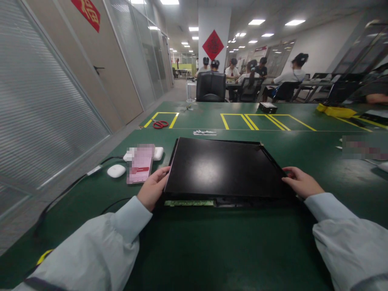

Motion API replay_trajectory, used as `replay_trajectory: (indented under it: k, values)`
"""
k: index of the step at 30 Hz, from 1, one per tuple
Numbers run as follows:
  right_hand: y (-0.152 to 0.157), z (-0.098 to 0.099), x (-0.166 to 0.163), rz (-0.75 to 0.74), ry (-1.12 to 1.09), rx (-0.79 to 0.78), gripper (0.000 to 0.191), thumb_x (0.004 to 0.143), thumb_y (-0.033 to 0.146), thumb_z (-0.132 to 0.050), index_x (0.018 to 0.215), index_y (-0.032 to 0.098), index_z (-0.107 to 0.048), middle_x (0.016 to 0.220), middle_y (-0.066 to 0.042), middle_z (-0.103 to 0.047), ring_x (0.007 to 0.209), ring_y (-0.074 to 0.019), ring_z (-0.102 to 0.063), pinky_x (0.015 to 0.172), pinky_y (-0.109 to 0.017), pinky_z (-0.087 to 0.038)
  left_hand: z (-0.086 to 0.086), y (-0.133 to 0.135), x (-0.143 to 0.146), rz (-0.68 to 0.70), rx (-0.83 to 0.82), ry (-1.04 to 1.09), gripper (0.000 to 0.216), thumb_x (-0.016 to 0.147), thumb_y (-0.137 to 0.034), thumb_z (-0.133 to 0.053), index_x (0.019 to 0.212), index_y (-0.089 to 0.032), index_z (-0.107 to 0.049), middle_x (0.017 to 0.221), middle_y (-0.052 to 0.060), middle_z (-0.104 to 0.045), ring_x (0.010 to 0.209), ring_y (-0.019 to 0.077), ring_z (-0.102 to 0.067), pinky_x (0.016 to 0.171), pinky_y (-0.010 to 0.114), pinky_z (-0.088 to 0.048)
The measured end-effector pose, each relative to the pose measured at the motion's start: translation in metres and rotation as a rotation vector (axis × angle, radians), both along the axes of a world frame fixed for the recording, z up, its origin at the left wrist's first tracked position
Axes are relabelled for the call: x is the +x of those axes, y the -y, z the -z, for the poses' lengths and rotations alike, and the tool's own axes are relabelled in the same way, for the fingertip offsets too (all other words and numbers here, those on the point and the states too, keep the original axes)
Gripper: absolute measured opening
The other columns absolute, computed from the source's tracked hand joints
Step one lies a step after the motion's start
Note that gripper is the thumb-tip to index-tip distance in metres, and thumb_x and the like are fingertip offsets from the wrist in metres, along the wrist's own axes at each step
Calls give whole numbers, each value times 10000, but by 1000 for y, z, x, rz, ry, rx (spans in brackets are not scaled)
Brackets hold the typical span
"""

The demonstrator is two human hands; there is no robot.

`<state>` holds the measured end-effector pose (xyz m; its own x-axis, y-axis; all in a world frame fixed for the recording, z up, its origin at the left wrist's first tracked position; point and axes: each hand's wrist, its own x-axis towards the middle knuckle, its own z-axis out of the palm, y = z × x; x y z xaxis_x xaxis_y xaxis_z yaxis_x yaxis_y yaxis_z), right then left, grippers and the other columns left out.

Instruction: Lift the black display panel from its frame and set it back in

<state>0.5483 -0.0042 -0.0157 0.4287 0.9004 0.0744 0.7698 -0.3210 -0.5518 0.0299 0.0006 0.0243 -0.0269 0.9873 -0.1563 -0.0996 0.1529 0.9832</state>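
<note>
A flat black display panel [224, 167] lies on the green table mat [212, 246] in front of me, with a thin green circuit strip [189, 203] along its near edge. My left hand [153, 188] grips the panel's left edge, fingers curled over it. My right hand [300, 182] holds the right edge, fingertips pressed on the rim. Both sleeves are pale blue.
Left of the panel lie a phone [140, 163], a white earbud case [158, 152], a white puck [116, 171] and black cables [66, 190]. Red scissors [160, 124], small white parts [204, 132], a black box [268, 107] and yellow trays [336, 110] sit farther back. Several people sit at distant tables.
</note>
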Motion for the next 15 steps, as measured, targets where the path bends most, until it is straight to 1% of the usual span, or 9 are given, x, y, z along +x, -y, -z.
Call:
replay_trajectory:
  k: [3,5,6,8,10,13,15]
  values:
    - [0,-1,-2,2,1,-9,434,646,460,-630,1036,275,-678,789,-31,-696,760,-285,-681,742,-427,-519,3,-3,-5,-13,98,-116,633,598,-558,-962,1069,-173,-788,1238,144,-801,1312,375,-671,1133,488,-520]
    - [1,-3,-3,6,-7,-21,438,645,454,-626,1040,271,-670,787,-31,-685,768,-284,-679,746,-422,-515,4,-5,-7,-30,155,-172,609,605,-557,-951,1052,-168,-808,1388,163,-739,1433,397,-572,1219,524,-428]
    - [1,-4,-4,5,-10,-27,439,646,452,-625,1043,269,-668,787,-31,-682,769,-284,-678,747,-420,-514,4,-5,-8,-26,170,-179,600,616,-549,-943,1058,-164,-812,1425,167,-718,1462,403,-540,1239,540,-398]
    - [2,-6,-5,3,-12,-29,433,650,447,-625,1043,271,-667,788,-30,-683,767,-283,-677,748,-420,-511,2,-5,-7,1,159,-141,577,636,-512,-931,1078,-161,-813,1393,160,-740,1471,410,-529,1247,570,-380]
    - [2,-8,-6,3,-13,-25,415,655,443,-627,1035,280,-665,793,-30,-689,776,-285,-676,759,-422,-507,-1,-4,-5,11,103,-39,513,636,-453,-919,1053,-175,-815,1270,128,-801,1437,412,-566,1241,576,-390]
    - [4,-11,-8,3,-26,-37,403,663,451,-615,1030,288,-652,812,-38,-692,807,-291,-673,785,-423,-495,-6,0,0,-17,25,118,401,611,-382,-897,964,-207,-819,1105,79,-848,1343,405,-647,1239,545,-404]
    - [5,-13,-10,1,-34,-49,424,660,462,-601,1040,279,-646,833,-51,-690,825,-299,-671,800,-428,-491,-9,3,2,-15,16,167,387,595,-352,-901,949,-219,-818,1072,62,-854,1315,399,-667,1239,526,-408]
